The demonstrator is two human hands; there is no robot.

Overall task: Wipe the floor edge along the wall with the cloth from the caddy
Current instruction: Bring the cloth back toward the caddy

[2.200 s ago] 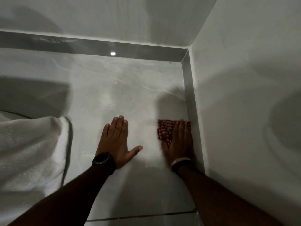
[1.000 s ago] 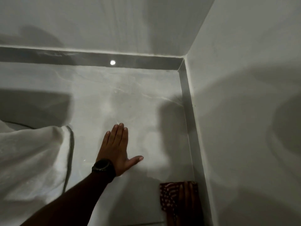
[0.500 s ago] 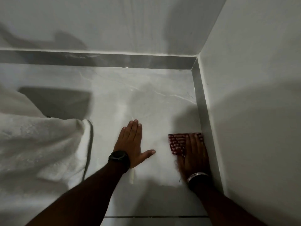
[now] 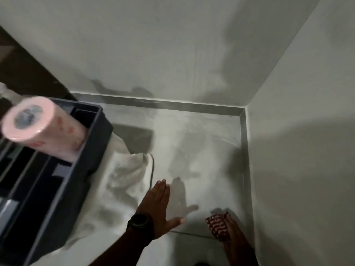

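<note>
A red and white patterned cloth (image 4: pixel 217 226) lies on the pale floor close to the right wall. My right hand (image 4: pixel 235 235) presses flat on it, fingers pointing away from me. The grey skirting strip (image 4: pixel 245 160) runs along the floor edge beside that hand and meets a second strip at the far corner. My left hand (image 4: pixel 157 206), with a black watch on the wrist, rests flat on the floor with fingers spread and holds nothing. A dark grey caddy (image 4: pixel 55 181) with dividers stands at the left.
A pink paper roll (image 4: pixel 40 127) leans out of the caddy. A white towel (image 4: pixel 123 181) lies bunched on the floor under and beside the caddy. Plain walls close off the back and right. A tile joint (image 4: pixel 190 234) crosses the floor between my hands.
My head has turned left and drawn back, bringing the caddy and pink roll into view. The right hand has slid the cloth back toward me along the wall. The left hand stays planted.
</note>
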